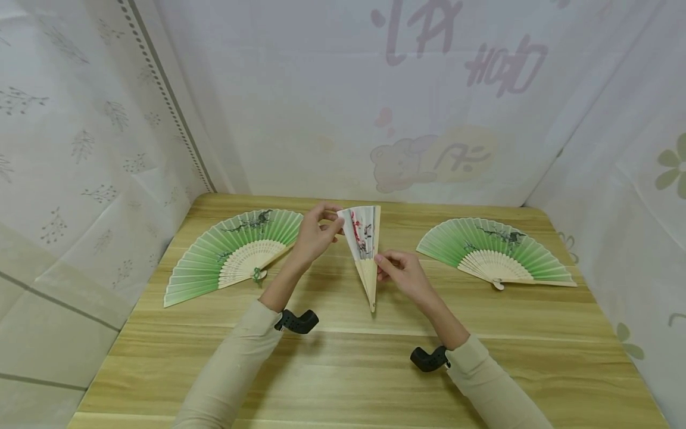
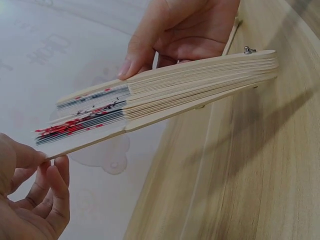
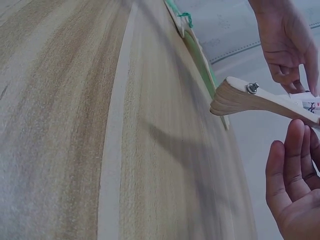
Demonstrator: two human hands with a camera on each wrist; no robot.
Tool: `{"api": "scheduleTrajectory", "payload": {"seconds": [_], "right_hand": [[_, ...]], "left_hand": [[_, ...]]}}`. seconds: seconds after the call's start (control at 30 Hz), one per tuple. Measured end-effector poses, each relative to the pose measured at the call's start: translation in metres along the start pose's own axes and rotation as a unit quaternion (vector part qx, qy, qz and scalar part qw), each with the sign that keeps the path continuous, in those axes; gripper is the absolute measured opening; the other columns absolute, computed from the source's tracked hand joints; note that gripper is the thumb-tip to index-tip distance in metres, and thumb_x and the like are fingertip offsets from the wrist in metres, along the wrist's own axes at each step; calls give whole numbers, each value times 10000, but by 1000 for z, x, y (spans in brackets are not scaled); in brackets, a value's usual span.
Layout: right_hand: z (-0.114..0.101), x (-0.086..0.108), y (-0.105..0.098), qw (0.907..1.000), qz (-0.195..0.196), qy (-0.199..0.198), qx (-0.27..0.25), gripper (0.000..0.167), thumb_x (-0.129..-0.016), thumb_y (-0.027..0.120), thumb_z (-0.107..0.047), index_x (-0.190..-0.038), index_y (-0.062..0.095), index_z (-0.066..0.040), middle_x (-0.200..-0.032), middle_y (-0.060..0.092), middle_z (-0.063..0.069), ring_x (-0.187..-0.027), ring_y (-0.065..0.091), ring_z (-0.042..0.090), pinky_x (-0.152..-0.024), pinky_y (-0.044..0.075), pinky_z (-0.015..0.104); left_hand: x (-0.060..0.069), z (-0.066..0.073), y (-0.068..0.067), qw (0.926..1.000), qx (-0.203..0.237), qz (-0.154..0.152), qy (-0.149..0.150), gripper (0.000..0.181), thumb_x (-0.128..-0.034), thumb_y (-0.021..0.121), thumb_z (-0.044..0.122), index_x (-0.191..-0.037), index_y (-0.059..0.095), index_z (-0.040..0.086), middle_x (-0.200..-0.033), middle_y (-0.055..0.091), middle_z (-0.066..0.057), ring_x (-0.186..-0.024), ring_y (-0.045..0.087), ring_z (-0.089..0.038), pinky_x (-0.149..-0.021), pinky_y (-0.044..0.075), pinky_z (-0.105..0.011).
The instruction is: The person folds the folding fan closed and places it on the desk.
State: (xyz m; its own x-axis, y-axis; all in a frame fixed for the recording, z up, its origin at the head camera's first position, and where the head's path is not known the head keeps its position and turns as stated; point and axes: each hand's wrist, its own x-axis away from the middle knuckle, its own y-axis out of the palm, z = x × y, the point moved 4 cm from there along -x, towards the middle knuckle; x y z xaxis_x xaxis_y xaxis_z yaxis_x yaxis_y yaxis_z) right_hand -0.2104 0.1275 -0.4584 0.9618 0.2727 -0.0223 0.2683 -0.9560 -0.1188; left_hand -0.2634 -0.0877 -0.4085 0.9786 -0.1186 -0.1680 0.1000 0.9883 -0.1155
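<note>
We see the left hand (image 1: 317, 237) pinching the white fan (image 1: 363, 229) at its upper L corner, thumb & fingers on the tip of one outer slat; the right hand (image 1: 404, 275) holds the opposite outer slat about midway, thumb against it. We'd say they grip opposite slats so the folds stand parted btwn them; it's a slim wedge, only partly spread. The fan's over the middle of the table (image 1: 343, 369), rivet (image 2: 248, 50) end at the near side, apparently held off the surface.

Well apart on either side lie the left green fan (image 1: 230, 253) & the right green fan (image 1: 495, 247), both spread wide, pivots nearer; prob. placed there b/c the hands need room btwn.

Materials: pale, smooth, thin slats, bamboo or wood by the look; pleated leaf (paper or cloth, can't tell) w/ red blossoms & dark branches. Rivet's small, shiny metal. The green leaves fade to white at the rim; a green cord (image 1: 258, 274) sits at the left one's pivot. Table's wood-grained; printed white cloth (image 1: 300, 107) hangs behind.
</note>
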Motion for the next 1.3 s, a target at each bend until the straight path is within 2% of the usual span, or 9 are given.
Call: {"api": "scheduleTrajectory", "payload": {"seconds": [0.27, 0.43, 0.57, 0.67, 0.8, 0.93, 1.1, 1.2, 1.3], "right_hand": [[-1, 0, 0, 10000, 52, -75, 38, 253, -1048, 605, -137, -1029, 687, 102, -819, 634, 137, -722, 639, 186, -802, 535, 618], [-2, 1, 0, 9999, 99, -54, 20, 249, -1047, 608, -136, -1030, 691, 98, -820, 631, 140, -720, 634, 185, -801, 531, 624], [-2, 0, 0, 9999, 122, -83, 55, 243, -1042, 615, -137, -1026, 697, 91, -819, 631, 141, -718, 636, 187, -794, 535, 622], [-2, 0, 0, 9997, 96, -163, 128, 246, -1038, 624, -143, -1022, 702, 90, -817, 631, 144, -715, 639, 197, -782, 540, 616], [-1, -1, 1, 9996, 55, -221, 175, 249, -1036, 628, -144, -1018, 704, 92, -816, 632, 149, -718, 638, 216, -774, 543, 612], [-1, -1, 2, 9996, 56, -201, 175, 239, -1034, 630, -141, -1017, 707, 85, -813, 630, 142, -723, 632, 225, -770, 547, 602], [-1, -1, 3, 9993, 68, -245, 284, 230, -1034, 630, -136, -1017, 714, 77, -817, 636, 145, -722, 630, 225, -743, 579, 499], [1, -1, 3, 9992, 65, -259, 292, 226, -1035, 629, -130, -1023, 712, 80, -826, 643, 155, -725, 632, 226, -723, 587, 420], [2, -1, 4, 9994, 66, -240, 247, 232, -1037, 626, -136, -1032, 710, 80, -824, 642, 154, -725, 633, 222, -723, 586, 417]], "left_hand": [[-3, -3, 1, 10000, 30, 28, 26, 231, -989, 632, -32, -1218, 606, -42, -982, 626, -188, -807, 685, -440, -594, 557, -265], [-3, -3, 2, 10000, -23, 49, 33, 226, -990, 635, -24, -1214, 610, -35, -977, 625, -185, -755, 699, -326, -594, 553, -263], [-3, -4, 2, 10000, -53, 76, 26, 221, -990, 639, -21, -1209, 614, -27, -976, 628, -178, -779, 695, -389, -587, 545, -256], [-3, -4, 3, 9999, -76, 86, 28, 219, -988, 641, -24, -1206, 614, -30, -978, 633, -178, -778, 697, -384, -588, 543, -260], [-3, -5, 3, 9999, -120, 109, 25, 218, -984, 645, -26, -1200, 615, -34, -971, 635, -176, -719, 700, -252, -610, 561, -325], [-3, -6, 4, 9998, -114, 146, -25, 218, -982, 650, -26, -1197, 619, -35, -968, 635, -172, -693, 692, -195, -619, 567, -357], [-3, -6, 6, 9999, -46, 112, 6, 228, -985, 638, -30, -1212, 624, -43, -984, 649, -185, -696, 702, -202, -585, 553, -263], [-2, -6, 7, 10000, -14, 87, 25, 232, -992, 629, -25, -1224, 632, -37, -992, 662, -190, -703, 706, -211, -585, 556, -257], [-2, -7, 8, 9999, 53, 72, -58, 232, -998, 631, -14, -1229, 635, -26, -1007, 672, -191, -718, 708, -210, -603, 569, -274]]}}
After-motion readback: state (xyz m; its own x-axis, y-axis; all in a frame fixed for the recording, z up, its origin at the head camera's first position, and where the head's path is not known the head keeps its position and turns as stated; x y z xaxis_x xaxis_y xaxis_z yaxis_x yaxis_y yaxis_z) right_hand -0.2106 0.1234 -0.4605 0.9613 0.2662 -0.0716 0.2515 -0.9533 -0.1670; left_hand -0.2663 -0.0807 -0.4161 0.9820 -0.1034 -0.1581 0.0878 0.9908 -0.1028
